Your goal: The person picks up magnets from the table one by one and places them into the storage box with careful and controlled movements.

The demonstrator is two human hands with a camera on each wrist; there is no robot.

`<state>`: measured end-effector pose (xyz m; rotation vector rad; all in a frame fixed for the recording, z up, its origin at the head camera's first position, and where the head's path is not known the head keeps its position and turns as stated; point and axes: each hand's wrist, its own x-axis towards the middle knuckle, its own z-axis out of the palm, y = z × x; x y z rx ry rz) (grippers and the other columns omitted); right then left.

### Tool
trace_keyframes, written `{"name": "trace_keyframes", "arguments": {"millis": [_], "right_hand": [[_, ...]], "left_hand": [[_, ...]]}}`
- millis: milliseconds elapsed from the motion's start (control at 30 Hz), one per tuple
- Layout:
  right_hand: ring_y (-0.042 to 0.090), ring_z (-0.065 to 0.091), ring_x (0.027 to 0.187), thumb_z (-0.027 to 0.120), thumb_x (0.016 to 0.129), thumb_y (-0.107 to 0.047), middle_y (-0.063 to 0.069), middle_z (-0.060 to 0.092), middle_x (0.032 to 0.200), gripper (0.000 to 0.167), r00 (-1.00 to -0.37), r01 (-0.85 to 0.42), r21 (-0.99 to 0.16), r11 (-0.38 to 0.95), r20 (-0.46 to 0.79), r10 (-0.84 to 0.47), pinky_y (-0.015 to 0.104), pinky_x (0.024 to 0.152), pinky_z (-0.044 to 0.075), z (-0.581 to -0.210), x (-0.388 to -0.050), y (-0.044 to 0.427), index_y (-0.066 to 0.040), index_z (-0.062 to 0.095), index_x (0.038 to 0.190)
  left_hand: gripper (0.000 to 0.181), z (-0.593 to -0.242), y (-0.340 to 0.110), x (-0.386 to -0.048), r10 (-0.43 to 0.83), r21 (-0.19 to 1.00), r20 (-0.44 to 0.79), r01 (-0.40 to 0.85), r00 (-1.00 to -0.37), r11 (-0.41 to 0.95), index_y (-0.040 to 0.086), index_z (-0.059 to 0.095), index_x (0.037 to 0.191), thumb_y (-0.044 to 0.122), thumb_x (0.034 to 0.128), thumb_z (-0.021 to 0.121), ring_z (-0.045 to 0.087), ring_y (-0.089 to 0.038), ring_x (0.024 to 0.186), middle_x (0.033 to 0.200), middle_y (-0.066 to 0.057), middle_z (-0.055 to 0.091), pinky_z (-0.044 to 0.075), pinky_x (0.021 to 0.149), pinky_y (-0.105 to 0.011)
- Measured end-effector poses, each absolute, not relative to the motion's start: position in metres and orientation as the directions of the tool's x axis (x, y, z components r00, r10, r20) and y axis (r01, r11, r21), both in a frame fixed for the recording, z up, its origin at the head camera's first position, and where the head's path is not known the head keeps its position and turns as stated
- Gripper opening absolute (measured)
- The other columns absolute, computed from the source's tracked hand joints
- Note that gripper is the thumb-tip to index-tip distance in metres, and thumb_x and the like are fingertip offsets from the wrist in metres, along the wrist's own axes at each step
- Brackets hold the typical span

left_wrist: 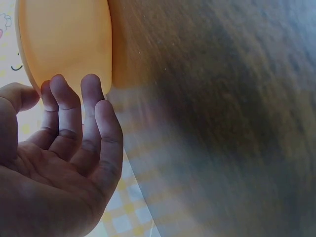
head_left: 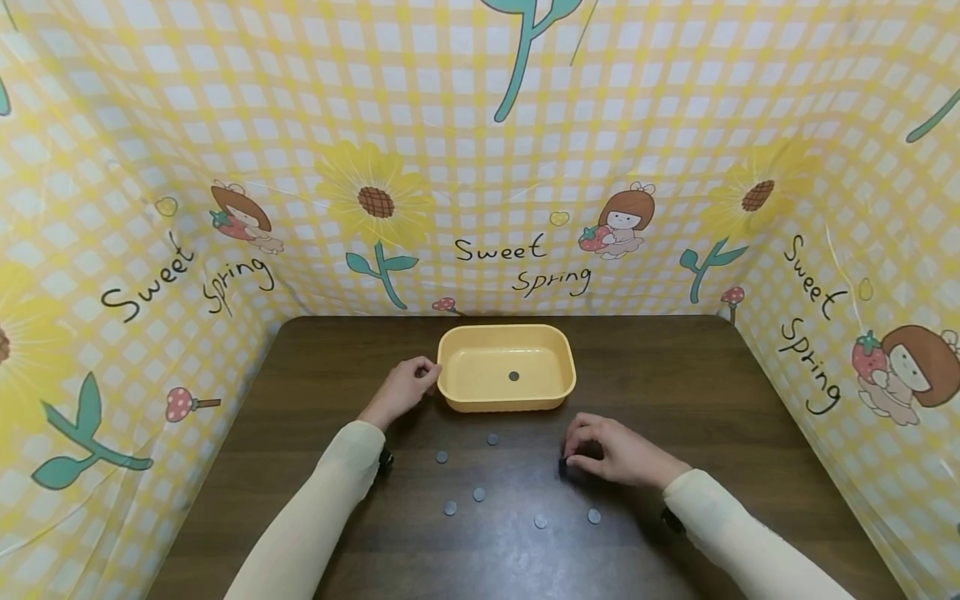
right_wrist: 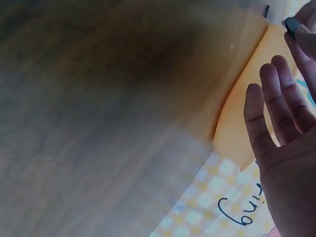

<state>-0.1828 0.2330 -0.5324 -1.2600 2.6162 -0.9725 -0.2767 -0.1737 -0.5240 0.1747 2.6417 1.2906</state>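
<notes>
A yellow rectangular tub [head_left: 506, 403] stands at the back of the brown table, with one small dark, coin-like disc [head_left: 513, 377] lying on its floor. My left hand [head_left: 408, 383] is at the tub's left end, pinching the rim between thumb and fingers; the left wrist view shows its other fingers loosely bent by the tub's outer wall [left_wrist: 66, 39]. To the right and in front of the tub, my right hand [head_left: 611, 450] pinches a dark disc [right_wrist: 291, 25] between thumb and index finger. Its remaining fingers are nearly straight.
Several grey discs lie scattered before the tub, among them one disc [head_left: 492, 439] close to its front wall and another disc [head_left: 594, 517] below the right hand. Yellow checked cloth [head_left: 495, 167] encloses the brown table [head_left: 337, 533] at the back and both sides.
</notes>
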Motion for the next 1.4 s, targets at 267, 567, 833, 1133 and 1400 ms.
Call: {"name": "trace_keyframes", "arguments": {"millis": [267,567,833,1133,1400], "right_hand": [[0.013,0.066,0.095,0.081,0.098,-0.012,-0.01,0.065,0.107,0.011,-0.694,-0.644,-0.623,0.444,0.231,-0.682,0.036,0.078,0.059,-0.522,-0.195,0.23,-0.022,0.076,0.098],[0.01,0.064,0.092,0.081,0.099,-0.02,-0.009,0.067,0.107,0.005,-0.734,-0.61,-0.663,0.434,0.265,-0.626,0.041,0.073,0.059,-0.509,-0.213,0.221,-0.021,0.077,0.097],[0.011,0.064,0.089,0.081,0.099,-0.022,-0.009,0.067,0.105,0.008,-0.773,-0.573,-0.685,0.45,0.268,-0.575,0.041,0.073,0.059,-0.497,-0.227,0.214,-0.015,0.078,0.099],[0.012,0.062,0.091,0.081,0.099,-0.016,-0.008,0.067,0.105,0.009,-0.81,-0.542,-0.681,0.493,0.267,-0.523,0.033,0.074,0.056,-0.491,-0.243,0.204,-0.022,0.075,0.1],[0.015,0.061,0.092,0.077,0.102,-0.02,-0.003,0.068,0.106,0.007,-0.832,-0.515,-0.682,0.52,0.252,-0.495,0.042,0.081,0.057,-0.489,-0.258,0.194,-0.013,0.077,0.102]], "left_hand": [[0.034,-0.526,-0.174,-0.277,0.194,0.793,-0.12,0.024,-0.974,0.609,0.006,0.069,0.108,0.037,0.1138,0.055,0.061,-0.023,0.082,0.097,-0.015,0.071,0.047,0.073,-0.034],[0.034,-0.525,-0.173,-0.277,0.196,0.793,-0.113,0.03,-0.974,0.609,0.007,0.069,0.107,0.037,0.1137,0.055,0.059,-0.022,0.079,0.095,-0.014,0.071,0.047,0.072,-0.034],[0.035,-0.523,-0.173,-0.275,0.199,0.797,-0.12,0.025,-0.973,0.604,0.006,0.069,0.108,0.037,0.1139,0.055,0.059,-0.023,0.078,0.096,-0.016,0.071,0.047,0.072,-0.035],[0.036,-0.525,-0.174,-0.276,0.206,0.803,-0.12,0.027,-0.971,0.595,0.006,0.068,0.108,0.038,0.1141,0.054,0.059,-0.023,0.077,0.097,-0.018,0.07,0.047,0.071,-0.035],[0.034,-0.525,-0.174,-0.276,0.206,0.808,-0.11,0.033,-0.972,0.589,0.008,0.067,0.104,0.039,0.114,0.054,0.059,-0.022,0.075,0.097,-0.018,0.07,0.047,0.07,-0.034]]}}
